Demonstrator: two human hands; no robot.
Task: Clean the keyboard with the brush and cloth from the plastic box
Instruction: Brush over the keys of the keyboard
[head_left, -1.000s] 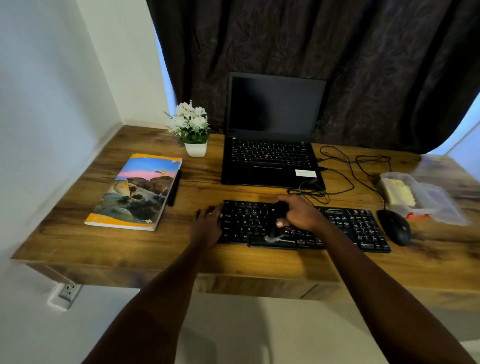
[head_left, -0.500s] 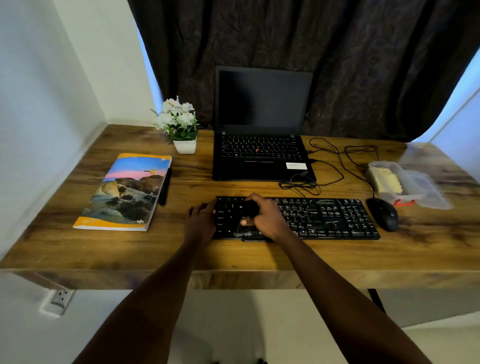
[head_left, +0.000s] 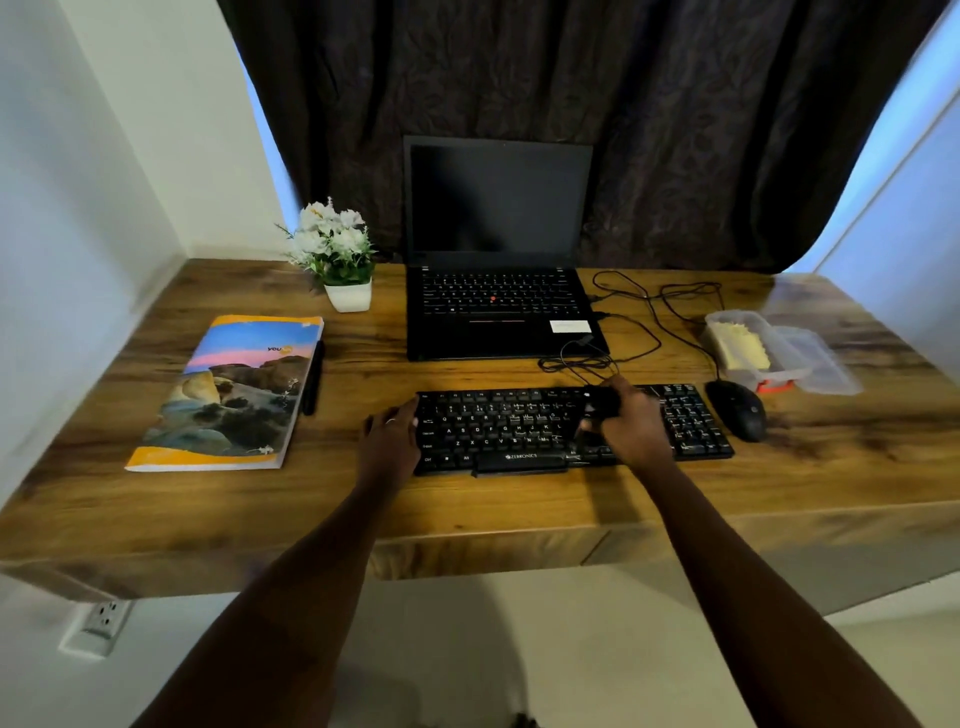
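Keyboard (head_left: 498, 428): black, flat on the wooden desk (head_left: 467, 514), directly in front of the laptop (head_left: 498, 312).
Right hand (head_left: 631, 428): over the keyboard's right-centre keys, fingers curled around a dark brush (head_left: 602, 402).
Left hand (head_left: 389, 441): fingers resting loosely spread at the keyboard's left edge, holding nothing.
Plastic box (head_left: 753, 345): open, right of the keyboard beyond the mouse (head_left: 737, 410), yellow cloth (head_left: 740, 345) inside.

laptop (head_left: 498, 291), book (head_left: 234, 395), potted flowers (head_left: 335, 249), mouse (head_left: 737, 408)
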